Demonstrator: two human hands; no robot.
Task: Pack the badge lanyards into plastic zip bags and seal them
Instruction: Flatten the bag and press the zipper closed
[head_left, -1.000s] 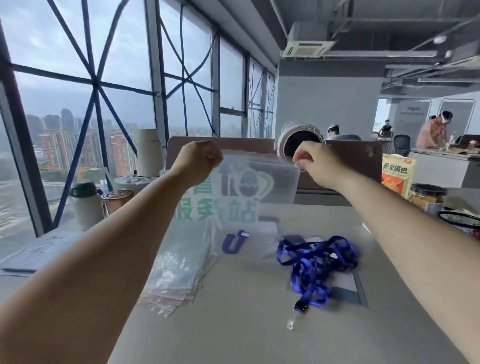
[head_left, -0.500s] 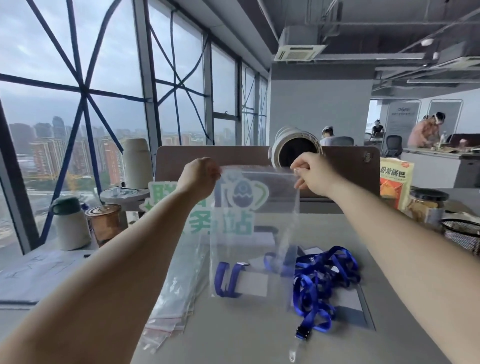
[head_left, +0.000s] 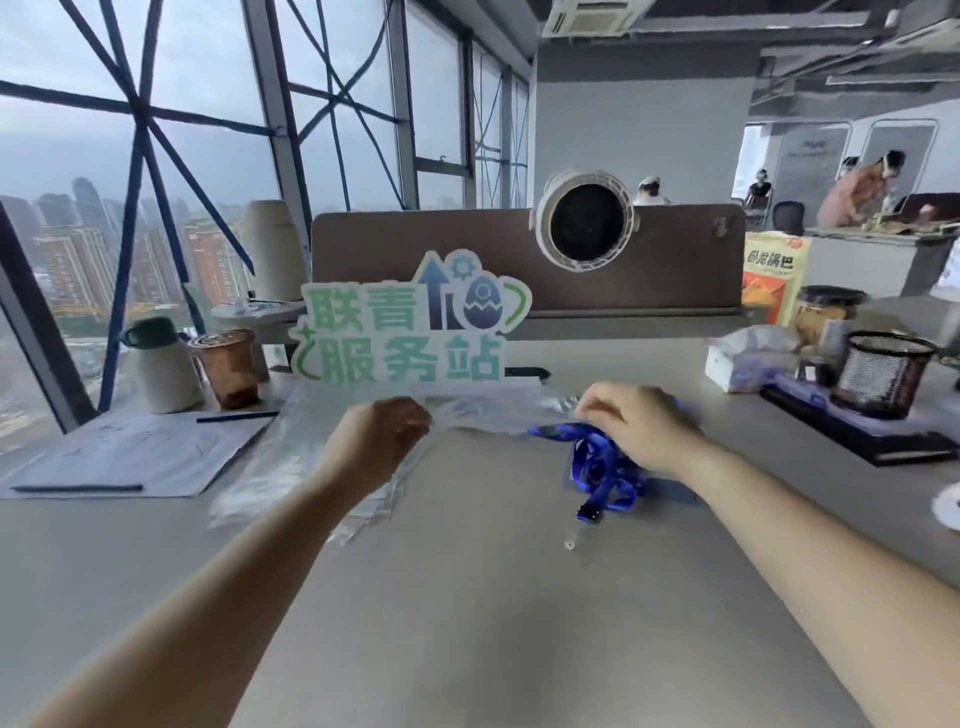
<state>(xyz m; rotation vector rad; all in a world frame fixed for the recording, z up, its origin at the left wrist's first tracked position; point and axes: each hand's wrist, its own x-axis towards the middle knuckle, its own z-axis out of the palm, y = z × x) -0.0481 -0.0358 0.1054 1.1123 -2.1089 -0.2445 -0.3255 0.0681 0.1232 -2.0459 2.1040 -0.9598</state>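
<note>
Over smooth desk (head_left: 467, 597) — left hand (head_left: 382, 436), right hand (head_left: 634, 426) pinch crinkled clear bag (head_left: 498, 415).

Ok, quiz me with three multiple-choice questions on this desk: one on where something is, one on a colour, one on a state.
1. The loose lanyards lie: A on the floor; B beside the right hand; C in a drawer.
2. The lanyards are: A red; B blue; C yellow.
3. The clear zip bag is: A lying untouched; B hung on a hook; C gripped by the left hand and right hand.
Answers: B, the pile sits on the table against the right hand; B, the straps are plainly blue; C, each hand holds one end of it.
</note>
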